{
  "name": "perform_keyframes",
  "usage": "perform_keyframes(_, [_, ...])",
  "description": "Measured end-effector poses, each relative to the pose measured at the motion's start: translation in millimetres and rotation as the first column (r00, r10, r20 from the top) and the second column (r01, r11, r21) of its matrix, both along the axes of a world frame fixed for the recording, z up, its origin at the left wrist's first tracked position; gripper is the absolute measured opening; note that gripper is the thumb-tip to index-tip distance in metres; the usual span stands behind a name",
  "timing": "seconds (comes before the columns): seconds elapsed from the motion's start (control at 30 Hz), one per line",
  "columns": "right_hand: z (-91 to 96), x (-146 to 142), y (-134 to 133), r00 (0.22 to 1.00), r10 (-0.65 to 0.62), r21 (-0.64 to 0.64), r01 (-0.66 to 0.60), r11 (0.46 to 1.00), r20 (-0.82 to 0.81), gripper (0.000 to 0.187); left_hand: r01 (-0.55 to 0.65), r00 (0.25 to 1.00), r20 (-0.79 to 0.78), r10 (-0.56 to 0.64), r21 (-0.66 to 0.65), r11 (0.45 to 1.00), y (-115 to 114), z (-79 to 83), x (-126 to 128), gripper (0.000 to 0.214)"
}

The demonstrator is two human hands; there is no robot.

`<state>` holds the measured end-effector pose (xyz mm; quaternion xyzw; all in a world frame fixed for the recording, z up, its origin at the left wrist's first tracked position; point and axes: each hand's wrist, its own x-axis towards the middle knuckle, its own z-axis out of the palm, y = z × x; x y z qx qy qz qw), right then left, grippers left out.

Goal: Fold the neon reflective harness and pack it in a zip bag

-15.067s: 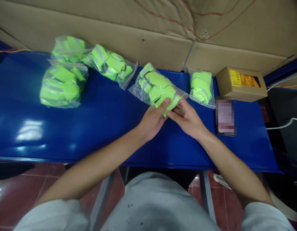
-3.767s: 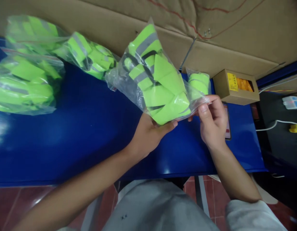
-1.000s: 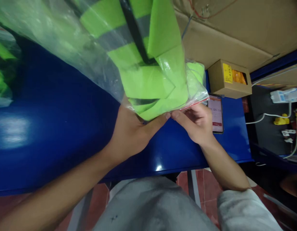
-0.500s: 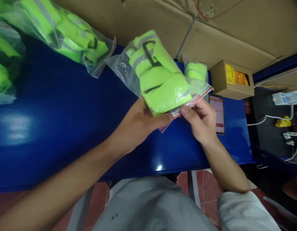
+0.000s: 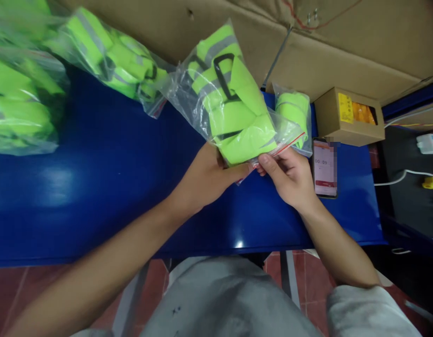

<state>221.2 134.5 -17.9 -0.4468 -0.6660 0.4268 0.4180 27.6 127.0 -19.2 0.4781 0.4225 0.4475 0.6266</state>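
Observation:
A clear zip-lock bag (image 5: 181,93) with a red seal line holds a folded neon-yellow reflective vest (image 5: 237,112) with grey strips and black trim. My left hand (image 5: 212,173) grips the bag's lower left, its thumb lying along the zip edge. Closed on that same edge, further right, is my right hand (image 5: 286,173), thumb and fingers pinching the seal. The bag is tilted and held above the blue table (image 5: 132,201). Just behind my right hand, another bagged vest (image 5: 292,112) lies on the table.
Several bagged neon vests (image 5: 121,61) lie at the back left, with a larger pile (image 5: 20,103) at the far left. A cardboard box (image 5: 346,117) with orange contents stands at the back right, near a phone (image 5: 325,171) showing a timer. A cardboard wall (image 5: 328,51) runs behind.
The view has shifted slightly left, so the surroundings sit further right. Both hands still hold the bag, and my right thumb has slid a little toward my left hand along the seal.

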Motion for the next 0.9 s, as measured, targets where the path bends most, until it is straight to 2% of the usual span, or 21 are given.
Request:
perform_keyframes(0.13, [-4.3,3.8,4.8,1.000,-0.001,0.056,0.000,0.998,0.022,0.030,0.155,0.979,-0.136,-0.154,-0.002,0.988,7.5,-5.2,-6.7,0.018])
perform_keyframes(0.23, [-5.1,7.1,7.6,1.000,-0.001,0.113,-0.003,0.994,0.030,0.030,0.201,0.975,-0.074,-0.207,-0.085,0.976,11.1,-5.2,-8.6,0.022])
perform_keyframes(0.33, [-5.4,10.1,8.9,0.999,-0.006,0.165,-0.001,0.986,0.041,0.027,0.208,0.978,0.045,-0.204,-0.143,0.968,10.9,-4.1,-8.2,0.027])
perform_keyframes(0.47, [-7.7,9.0,7.8,0.998,-0.028,0.210,0.018,0.978,0.047,0.021,0.190,0.974,0.147,-0.171,-0.129,0.973,8.0,-4.2,-8.6,0.031])
perform_keyframes(0.6, [-10.9,4.9,6.6,0.996,-0.025,0.177,0.009,0.984,0.087,0.027,0.141,0.987,0.077,-0.138,-0.029,0.990,7.2,-2.0,-10.7,0.024])
perform_keyframes(0.73, [-13.2,6.5,8.6,0.995,0.021,0.123,-0.033,0.992,0.095,0.034,0.159,0.987,-0.045,-0.156,0.056,0.986,8.8,0.2,-12.5,0.024])
perform_keyframes(0.9, [-11.7,8.5,8.0,0.997,0.069,0.074,-0.072,0.995,0.033,0.032,0.227,0.949,-0.229,-0.216,0.022,0.974,10.6,1.1,-21.4,0.023])
